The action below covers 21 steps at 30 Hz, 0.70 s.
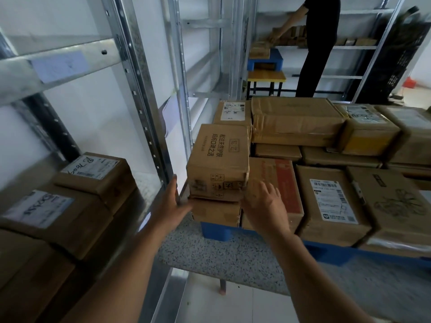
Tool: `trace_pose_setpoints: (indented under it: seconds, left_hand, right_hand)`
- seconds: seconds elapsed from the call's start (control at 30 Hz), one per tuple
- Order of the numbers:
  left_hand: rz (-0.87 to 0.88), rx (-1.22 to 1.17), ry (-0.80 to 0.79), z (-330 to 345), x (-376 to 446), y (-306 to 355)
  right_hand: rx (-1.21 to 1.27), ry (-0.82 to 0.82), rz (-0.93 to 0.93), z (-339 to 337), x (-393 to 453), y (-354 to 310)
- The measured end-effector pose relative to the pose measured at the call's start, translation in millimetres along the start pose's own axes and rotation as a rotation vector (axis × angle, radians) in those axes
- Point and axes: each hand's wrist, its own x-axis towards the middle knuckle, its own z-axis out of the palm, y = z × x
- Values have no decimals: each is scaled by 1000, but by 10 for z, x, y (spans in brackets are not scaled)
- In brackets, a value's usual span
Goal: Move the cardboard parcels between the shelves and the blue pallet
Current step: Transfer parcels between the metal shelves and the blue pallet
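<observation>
The scene is lit evenly and rather dimly, with a cool, slightly blue cast. Brightest are the white wall panels at the far left and the pale floor at the far right. Soft glare is caught on the metal shelf uprights (140, 94). Shadows are weak and diffuse, deepest beneath the parcels on the near-left shelf (70, 206). Strong wide-angle distortion is seen, straight uprights being bowed toward the edges. The left edge is smeared by blur, and fine print is left unreadable.
</observation>
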Motion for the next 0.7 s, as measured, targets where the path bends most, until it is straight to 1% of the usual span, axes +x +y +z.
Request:
trace_pose_setpoints:
  seconds: [0.03, 0.07, 0.1, 0.2, 0.33, 0.4, 0.47, 0.57, 0.63, 0.7]
  left_hand:
    - [36, 27, 59, -6, -115, -37]
    - [44, 56, 109, -9, -240, -80]
    - [29, 79, 153, -11, -372, -135]
    - [-22, 123, 251, -20, -731, -315]
    - [-43, 206, 379, -104, -1133, -389]
    - [-122, 241, 440, -220, -1302, -396]
    - [-161, 290, 494, -348, -1475, -434]
    - [-244, 368, 563, -523, -1742, -460]
    - [-311, 370, 621, -641, -1939, -469]
    - [-333, 350, 680, -793, -2165, -487]
  right_hand:
    - [-13, 109, -37, 24, -118, -20]
    - [-21, 182, -83, 63, -230, -50]
    - [-17, 211, -135, 113, -325, -85]
    - [-4, 131, -277, 276, -494, -257]
    - [9, 13, -431, 467, -560, -524]
    - [14, -44, -483, 572, -612, -680]
    - [34, -94, -540, 665, -688, -859]
    - [61, -137, -645, 769, -843, -1157]
    - [76, -158, -711, 801, -958, -1377]
    - [105, -163, -773, 825, -1096, -1599]
